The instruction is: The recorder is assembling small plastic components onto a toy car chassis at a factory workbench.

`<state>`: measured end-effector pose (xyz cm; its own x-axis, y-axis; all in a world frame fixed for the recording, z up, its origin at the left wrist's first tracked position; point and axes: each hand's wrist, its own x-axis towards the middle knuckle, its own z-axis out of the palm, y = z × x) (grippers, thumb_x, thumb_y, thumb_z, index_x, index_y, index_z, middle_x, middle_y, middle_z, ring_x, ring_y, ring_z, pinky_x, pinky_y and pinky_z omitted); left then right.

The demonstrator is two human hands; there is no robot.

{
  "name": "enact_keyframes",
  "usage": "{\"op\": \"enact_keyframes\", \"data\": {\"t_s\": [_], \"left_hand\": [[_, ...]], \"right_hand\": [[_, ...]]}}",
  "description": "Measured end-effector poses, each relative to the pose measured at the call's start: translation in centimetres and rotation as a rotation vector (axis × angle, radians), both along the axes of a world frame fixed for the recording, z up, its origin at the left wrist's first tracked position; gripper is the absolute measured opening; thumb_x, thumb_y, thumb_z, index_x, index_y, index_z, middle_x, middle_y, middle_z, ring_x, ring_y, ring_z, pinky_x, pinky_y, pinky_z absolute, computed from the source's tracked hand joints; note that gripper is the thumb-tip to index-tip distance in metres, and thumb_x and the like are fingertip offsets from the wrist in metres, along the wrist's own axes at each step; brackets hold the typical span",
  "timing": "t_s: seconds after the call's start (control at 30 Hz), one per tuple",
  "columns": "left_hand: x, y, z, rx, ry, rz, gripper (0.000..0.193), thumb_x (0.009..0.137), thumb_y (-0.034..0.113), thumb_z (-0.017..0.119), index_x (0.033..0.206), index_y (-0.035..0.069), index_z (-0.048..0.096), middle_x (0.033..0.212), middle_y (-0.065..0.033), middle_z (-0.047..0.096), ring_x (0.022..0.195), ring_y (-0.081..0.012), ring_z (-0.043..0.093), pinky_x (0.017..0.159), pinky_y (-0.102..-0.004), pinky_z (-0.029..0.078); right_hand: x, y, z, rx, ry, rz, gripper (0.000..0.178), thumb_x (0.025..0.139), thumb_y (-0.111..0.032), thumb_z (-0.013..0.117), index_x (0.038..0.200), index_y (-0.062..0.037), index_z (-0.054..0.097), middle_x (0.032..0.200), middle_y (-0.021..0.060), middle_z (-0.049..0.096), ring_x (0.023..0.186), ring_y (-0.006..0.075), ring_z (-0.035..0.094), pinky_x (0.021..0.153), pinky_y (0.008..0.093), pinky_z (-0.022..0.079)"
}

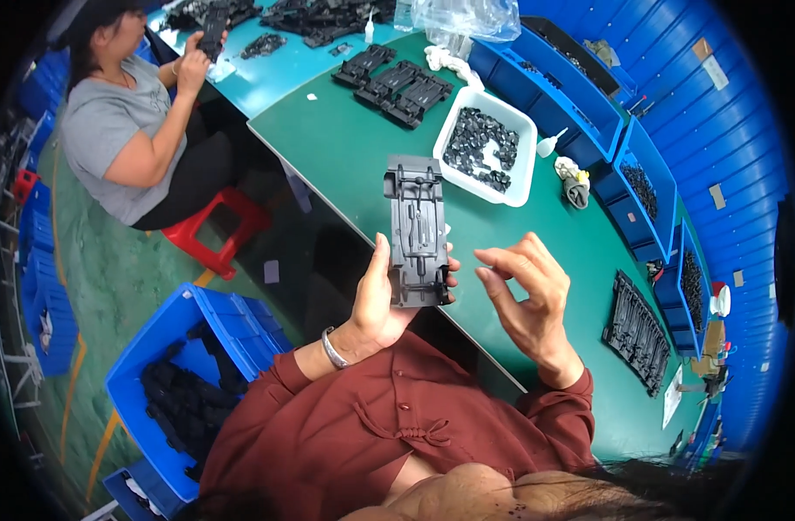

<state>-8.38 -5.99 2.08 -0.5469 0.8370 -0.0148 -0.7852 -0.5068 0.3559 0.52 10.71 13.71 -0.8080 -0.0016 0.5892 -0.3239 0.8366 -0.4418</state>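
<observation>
My left hand [377, 300] is closed round a black plastic toy car chassis [417, 230], thumb on one side and fingertips on the other. The chassis stands lengthwise in front of me, its face with moulded axle and ribs turned toward me. To its right my right hand [534, 300] is raised over the table edge, fingers bent, with a small gap between thumb and forefinger. Nothing shows in it. Beyond the chassis sits a white tray [521, 184] of small black parts [474, 139]. Three similar chassis [404, 87] lie farther back on the green table [328, 130].
Blue bins [649, 178] of small black parts line the table's right side. A long black part [638, 334], a squeeze bottle [549, 143] and rolled cloth [575, 187] lie there. A blue crate [215, 304] stands left of me. Another person [124, 130] sits on a red stool [215, 230].
</observation>
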Motion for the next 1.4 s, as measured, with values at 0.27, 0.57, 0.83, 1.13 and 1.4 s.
{"op": "enact_keyframes", "data": {"t_s": [0.27, 0.57, 0.83, 1.13, 1.4], "left_hand": [[0.6, 1.4, 1.7, 0.021, -0.025, 0.021, 0.081, 0.106, 0.065, 0.018, 0.143, -0.001, 0.048, 0.127, -0.0205, 0.064, 0.108, -0.0343, 0.065, 0.093, -0.0516, 0.055], [3.4, 5.9, 1.8, -0.067, 0.041, -0.064, 0.069, 0.108, 0.061, 0.021, 0.144, 0.010, 0.050, 0.135, -0.0106, 0.062, 0.116, -0.0282, 0.064, 0.096, -0.0519, 0.054], [5.8, 14.3, 1.5, -0.143, 0.221, -0.396, 0.082, 0.104, 0.069, 0.014, 0.142, 0.008, 0.051, 0.134, -0.0115, 0.062, 0.121, -0.0294, 0.063, 0.101, -0.0535, 0.052], [10.1, 18.1, -0.7, -0.360, 0.224, -0.508, 0.087, 0.105, 0.068, 0.025, 0.149, -0.006, 0.038, 0.144, -0.0213, 0.048, 0.124, -0.0348, 0.054, 0.102, -0.0509, 0.050], [9.0, 13.6, -1.4, -0.323, 0.328, -0.548, 0.067, 0.111, 0.053, 0.031, 0.141, -0.005, 0.047, 0.132, -0.0173, 0.058, 0.113, -0.0262, 0.059, 0.096, -0.0417, 0.052]], "right_hand": [[3.8, 2.1, -4.0, -0.457, -0.332, -0.137, 0.021, 0.093, -0.006, 0.071, 0.113, -0.0004, 0.070, 0.080, 0.0078, 0.067, 0.067, 0.0117, 0.060, 0.060, 0.0307, 0.049], [7.8, 3.3, -6.3, -1.007, -0.472, -0.078, 0.032, 0.103, -0.019, 0.064, 0.129, 0.0001, 0.062, 0.105, 0.0005, 0.067, 0.083, 0.0068, 0.061, 0.069, 0.0227, 0.050], [12.8, 9.3, -9.0, -1.265, -0.348, -0.129, 0.017, 0.095, -0.020, 0.072, 0.104, -0.0052, 0.070, 0.083, -0.0013, 0.065, 0.072, 0.0071, 0.057, 0.063, 0.0222, 0.043], [20.3, 16.7, -10.9, -1.214, -0.144, -0.596, 0.015, 0.092, -0.011, 0.071, 0.099, 0.0018, 0.069, 0.085, 0.0036, 0.069, 0.068, 0.0100, 0.064, 0.057, 0.0238, 0.049], [22.2, 20.0, -12.7, -1.238, -0.146, -0.819, 0.017, 0.093, -0.009, 0.071, 0.102, 0.0046, 0.068, 0.087, 0.0070, 0.070, 0.067, 0.0126, 0.068, 0.055, 0.0255, 0.056]]}}
